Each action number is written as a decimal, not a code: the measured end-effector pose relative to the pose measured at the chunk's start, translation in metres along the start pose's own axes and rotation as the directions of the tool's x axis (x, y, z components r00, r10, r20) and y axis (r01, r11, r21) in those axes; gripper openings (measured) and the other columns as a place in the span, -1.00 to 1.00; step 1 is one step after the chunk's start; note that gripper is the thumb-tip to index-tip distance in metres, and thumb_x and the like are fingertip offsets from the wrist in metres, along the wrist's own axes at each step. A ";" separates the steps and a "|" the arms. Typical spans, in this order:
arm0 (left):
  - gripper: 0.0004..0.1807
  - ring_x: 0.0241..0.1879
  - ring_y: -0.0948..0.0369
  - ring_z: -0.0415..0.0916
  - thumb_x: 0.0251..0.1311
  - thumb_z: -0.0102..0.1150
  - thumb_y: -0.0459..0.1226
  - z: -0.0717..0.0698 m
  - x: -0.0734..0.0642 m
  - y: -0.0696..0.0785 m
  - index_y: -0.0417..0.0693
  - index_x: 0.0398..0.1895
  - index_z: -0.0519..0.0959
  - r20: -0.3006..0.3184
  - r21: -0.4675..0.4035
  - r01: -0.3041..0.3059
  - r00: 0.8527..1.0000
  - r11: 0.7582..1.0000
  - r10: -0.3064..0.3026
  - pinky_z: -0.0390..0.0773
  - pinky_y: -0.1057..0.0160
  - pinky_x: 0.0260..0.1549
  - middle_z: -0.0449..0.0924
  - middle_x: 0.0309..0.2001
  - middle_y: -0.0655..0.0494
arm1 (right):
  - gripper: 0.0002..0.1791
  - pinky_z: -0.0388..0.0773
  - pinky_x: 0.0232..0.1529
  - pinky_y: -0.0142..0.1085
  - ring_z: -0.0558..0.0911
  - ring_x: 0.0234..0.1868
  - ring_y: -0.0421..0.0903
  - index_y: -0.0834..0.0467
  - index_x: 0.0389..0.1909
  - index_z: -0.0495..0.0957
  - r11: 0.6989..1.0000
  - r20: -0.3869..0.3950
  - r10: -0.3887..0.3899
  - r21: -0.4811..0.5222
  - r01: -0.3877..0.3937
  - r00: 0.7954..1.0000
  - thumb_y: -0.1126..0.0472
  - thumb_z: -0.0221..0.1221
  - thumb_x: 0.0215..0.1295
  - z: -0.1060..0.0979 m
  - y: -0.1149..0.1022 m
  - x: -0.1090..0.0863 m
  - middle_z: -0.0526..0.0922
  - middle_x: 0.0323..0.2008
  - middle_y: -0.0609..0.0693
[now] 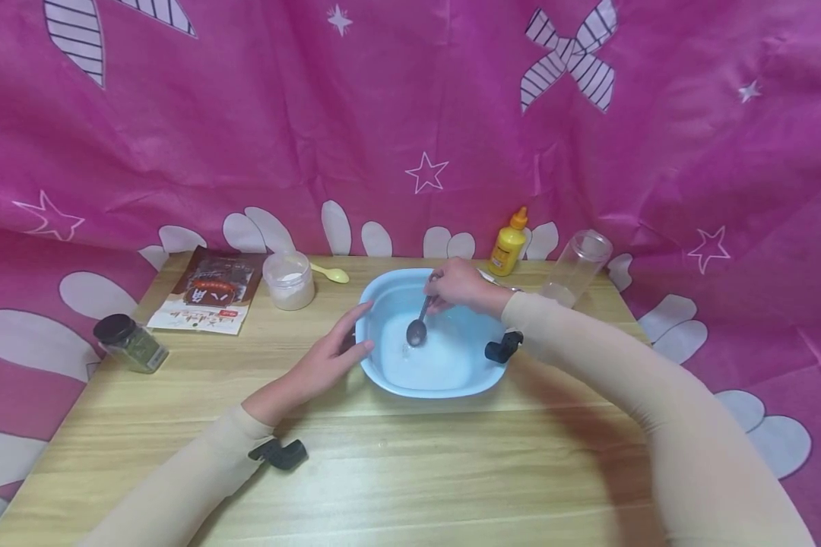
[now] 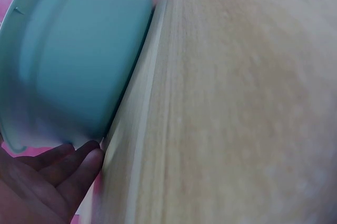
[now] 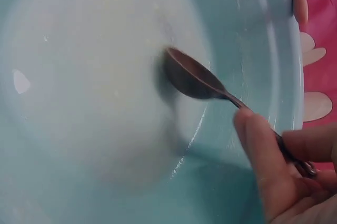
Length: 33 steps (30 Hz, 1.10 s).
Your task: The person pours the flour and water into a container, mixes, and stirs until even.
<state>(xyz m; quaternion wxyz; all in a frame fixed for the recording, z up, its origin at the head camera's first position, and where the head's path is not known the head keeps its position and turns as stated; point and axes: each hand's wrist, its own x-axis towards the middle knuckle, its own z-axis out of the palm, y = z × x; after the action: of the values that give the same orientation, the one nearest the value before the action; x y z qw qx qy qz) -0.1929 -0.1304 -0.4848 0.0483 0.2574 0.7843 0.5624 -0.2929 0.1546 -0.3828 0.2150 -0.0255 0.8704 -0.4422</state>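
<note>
A light blue plastic basin (image 1: 427,393) stands on the wooden table with a shallow whitish liquid (image 3: 95,77) at its bottom. My left hand (image 1: 324,357) touches the basin's left side, fingers extended along the outer wall (image 2: 84,61) and thumb near the rim. Over the basin, my right hand (image 1: 461,285) pinches the handle of a dark metal spoon (image 1: 416,333) between thumb and fingers. In the right wrist view the spoon's bowl (image 3: 192,79) is tilted low over the whitish liquid, with its shadow beside it.
Left of the basin are a clear jar of white powder (image 1: 290,289), a pale yellow spoon (image 1: 331,273), a brown-and-white packet (image 1: 212,292) and a black-lidded jar (image 1: 133,344). A yellow squeeze bottle (image 1: 508,249) and a clear container (image 1: 578,266) stand behind right. A pink curtain (image 1: 376,114) hangs behind.
</note>
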 end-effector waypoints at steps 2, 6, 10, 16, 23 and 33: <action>-0.23 0.53 -0.29 0.43 0.70 0.17 -0.18 0.000 0.000 0.000 0.08 0.83 0.11 0.000 0.000 0.000 1.000 1.000 0.000 0.43 -0.27 0.53 0.17 0.72 -0.28 | -0.74 0.88 -0.01 -0.11 0.90 -0.24 0.03 0.45 0.11 0.70 1.000 -0.013 -0.010 0.028 0.010 1.000 0.31 0.28 0.64 0.000 0.000 0.001 0.83 -0.24 0.24; -0.22 0.54 -0.29 0.42 0.70 0.17 -0.19 0.001 -0.001 0.000 0.08 0.83 0.10 0.002 -0.005 -0.002 1.000 1.000 0.002 0.45 -0.26 0.52 0.17 0.72 -0.30 | -0.70 0.86 0.09 -0.06 0.90 -0.13 0.11 0.45 0.16 0.68 0.999 0.101 -0.041 0.037 0.038 0.994 0.28 0.29 0.64 0.001 0.001 0.000 0.84 -0.20 0.24; -0.21 0.55 -0.28 0.40 0.69 0.18 -0.19 0.000 0.000 0.000 0.10 0.83 0.09 0.001 -0.012 -0.002 1.000 1.000 0.002 0.46 -0.24 0.51 0.16 0.72 -0.29 | -0.71 0.87 0.05 -0.06 0.90 -0.14 0.14 0.44 0.12 0.70 0.999 0.212 -0.037 -0.022 0.042 0.977 0.28 0.32 0.61 -0.003 0.005 0.000 0.84 -0.23 0.26; -0.22 0.58 -0.24 0.36 0.69 0.20 -0.18 0.000 0.000 0.000 0.16 0.83 0.11 0.003 -0.024 0.006 1.000 1.000 -0.006 0.45 -0.23 0.52 0.16 0.73 -0.23 | -0.78 0.90 -0.08 -0.11 0.89 -0.26 0.06 0.40 0.05 0.71 0.994 0.095 -0.025 -0.100 0.035 0.995 0.30 0.28 0.63 -0.012 0.008 0.000 0.82 -0.26 0.24; -0.22 0.57 -0.27 0.38 0.69 0.18 -0.19 0.000 -0.001 -0.002 0.12 0.83 0.10 0.001 -0.025 -0.009 1.000 1.000 0.009 0.44 -0.24 0.52 0.17 0.72 -0.28 | -0.72 0.86 0.07 -0.01 0.89 -0.18 0.09 0.46 0.13 0.67 0.996 0.069 -0.090 -0.001 0.090 0.994 0.29 0.28 0.65 -0.009 0.008 0.002 0.82 -0.22 0.24; -0.22 0.56 -0.27 0.39 0.70 0.19 -0.19 0.000 0.000 -0.001 0.14 0.83 0.10 0.008 -0.025 -0.009 1.000 1.000 0.009 0.48 -0.24 0.49 0.17 0.72 -0.26 | -0.75 0.90 -0.09 -0.10 0.89 -0.26 0.02 0.45 0.05 0.70 0.976 0.248 -0.056 -0.193 0.106 0.967 0.31 0.29 0.60 -0.020 0.008 -0.010 0.83 -0.29 0.20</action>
<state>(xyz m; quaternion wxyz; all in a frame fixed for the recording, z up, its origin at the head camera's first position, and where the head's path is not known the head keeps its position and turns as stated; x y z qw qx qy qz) -0.1931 -0.1306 -0.4855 0.0521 0.2625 0.7758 0.5714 -0.2908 0.1765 -0.3756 0.2972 -0.1367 0.8767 -0.3526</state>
